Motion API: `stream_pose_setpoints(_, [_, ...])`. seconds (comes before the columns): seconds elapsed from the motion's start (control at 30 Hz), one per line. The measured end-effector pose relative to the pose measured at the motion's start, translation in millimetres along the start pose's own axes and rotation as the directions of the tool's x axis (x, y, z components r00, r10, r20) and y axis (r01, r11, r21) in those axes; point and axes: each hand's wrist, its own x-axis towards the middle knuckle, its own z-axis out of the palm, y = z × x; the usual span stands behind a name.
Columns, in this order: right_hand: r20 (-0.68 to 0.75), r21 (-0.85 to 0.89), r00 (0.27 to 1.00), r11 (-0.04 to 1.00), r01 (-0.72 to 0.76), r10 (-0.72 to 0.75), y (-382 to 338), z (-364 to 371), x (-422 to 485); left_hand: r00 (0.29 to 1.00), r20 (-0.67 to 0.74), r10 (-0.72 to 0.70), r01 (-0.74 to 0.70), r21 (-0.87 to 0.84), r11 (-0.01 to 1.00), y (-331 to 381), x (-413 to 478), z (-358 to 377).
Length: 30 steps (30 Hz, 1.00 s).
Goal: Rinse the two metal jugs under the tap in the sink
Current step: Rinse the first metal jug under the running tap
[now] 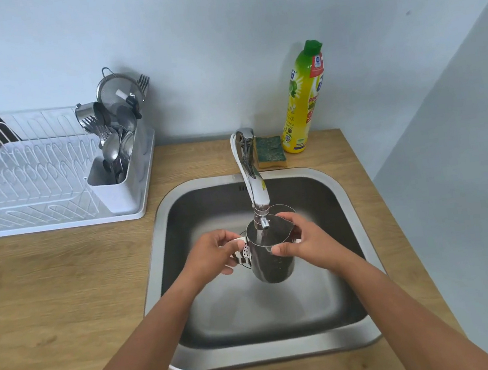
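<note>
Under the tap (254, 180), over the middle of the sink (344, 199), a metal jug (272, 258) is held upright with its mouth right below the spout. At its nine o'clock the left hand (214, 255) curls closed around the handle side, where a black-and-white patterned piece shows; at three o'clock the right hand (302, 239) pinches the rim, thumb on the near edge. Whether water is running cannot be told. This looks like the rinse of one jug; a second rim seems to sit just behind it. Next, probably swirl and tip it out, keeping hold of the slick metal.
</note>
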Motion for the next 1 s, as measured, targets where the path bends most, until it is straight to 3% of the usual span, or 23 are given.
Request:
stream_pose_setpoints(0.17, [-0.045,0.007,0.999,1.0,0.025,-0.024,0.2,6.6,1.7,1.0,-0.031,0.005,-0.006,-0.013,1.0,0.9,0.2,-1.2])
stream_pose_setpoints(0.5, [-0.072,0.049,0.997,0.999,0.017,-0.014,6.6,10.1,3.5,0.998,-0.037,0.053,-0.048,0.123,0.991,0.2,-0.6,-2.3])
stream_pose_setpoints(0.8, [-0.094,0.156,0.992,0.986,-0.064,0.079,11.4,18.7,1.8,0.989,-0.069,0.133,-0.096,0.39,0.916,-1.0,1.1,-4.0])
stream_pose_setpoints(1.0, [-0.109,0.111,0.98,0.982,-0.152,0.164,12.7,30.3,3.2,0.996,-0.042,0.075,-0.053,0.387,0.921,-7.9,3.3,-8.1])
